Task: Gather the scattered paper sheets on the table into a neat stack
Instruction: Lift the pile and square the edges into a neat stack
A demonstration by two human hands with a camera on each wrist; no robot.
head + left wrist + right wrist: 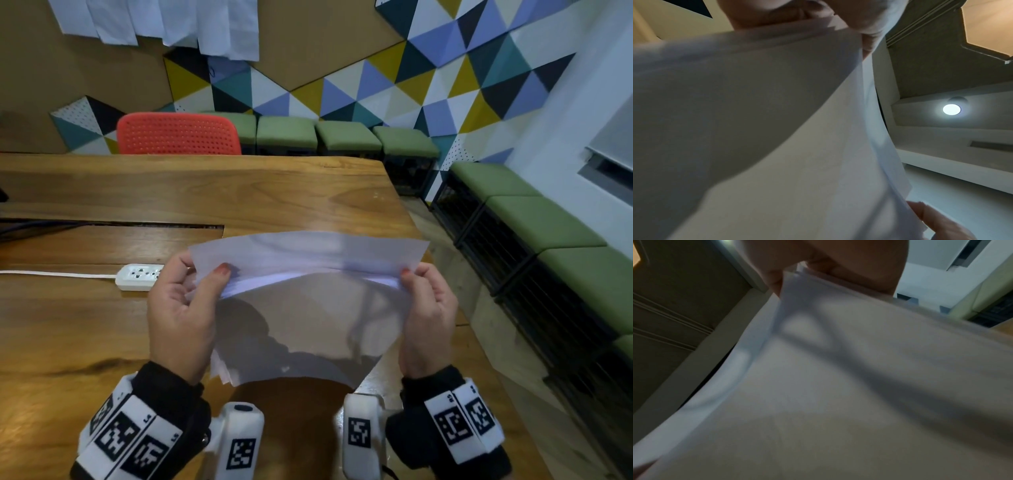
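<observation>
One long wooden bench (102,325) fills the lower part of the head view. Beyond it stand one red perforated chair (178,134) and a row of green cushioned stools (346,137) against a wall of coloured triangles. Several white papers (164,24) hang on the wall at the top left.

One bundle of white paper sheets (301,308) is held upright in the air above the near part of the bench, bowed so its top edge curls away from the person; the exact sheet count cannot be told, though layered edges show at the top and at the lower left corner. The near face is shaded grey.

Two hands hold it, palms facing each other, wrists in black sleeves with marker bands. The left hand (181,315) has its grip clamped on the left edge, thumb in front. The right hand (428,308) pinches the right edge likewise.

One white power strip (137,276) lies on the bench, left of the left hand.
</observation>
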